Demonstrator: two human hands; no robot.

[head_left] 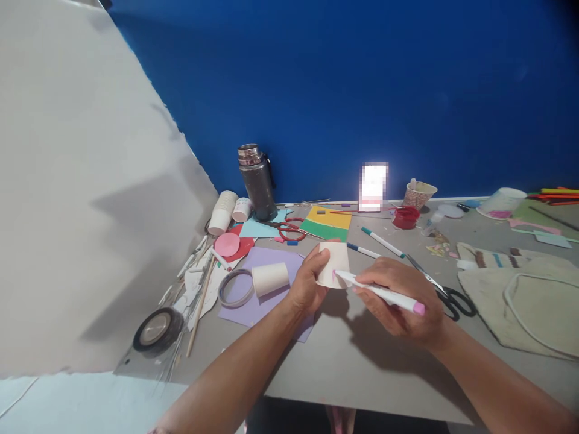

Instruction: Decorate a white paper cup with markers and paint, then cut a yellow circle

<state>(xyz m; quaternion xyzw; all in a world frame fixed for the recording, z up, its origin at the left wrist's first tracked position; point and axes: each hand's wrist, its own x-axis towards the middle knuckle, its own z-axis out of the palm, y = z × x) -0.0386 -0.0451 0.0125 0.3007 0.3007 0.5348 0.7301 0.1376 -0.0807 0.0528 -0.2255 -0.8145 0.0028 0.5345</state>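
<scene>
Left hand (310,277) and right hand (402,301) stand just apart, with the cup (335,259) between them. The left is clamped on the cup's left side, thumb on the front; its other fingers are mostly hidden behind the white wall. The right is closed around the pen (391,296), pink end pointing away from the cup, and the tip meets the front at a small pink mark (333,274), whose exact shape is hard to make out. Whether any right fingertip touches the cup cannot be told. Both forearms are cut off by the lower edge of the view. Beside the left wrist, the purple sheet (237,307) runs partly out of sight under the arm, bearing 1 more white cup (271,280) on its side and, next to that, a grey ring (221,293). Beyond the right hand, the blue marker (363,251) disappears partly behind the knuckles, and the black scissors (465,303) are partly covered by the same hand. The pale bag (488,301) is cut off at the right edge. At the back, 1 bright patch (373,187) is pixelated past recognition; the flask (259,190) stands farther left, near the red scissors (289,229).
</scene>
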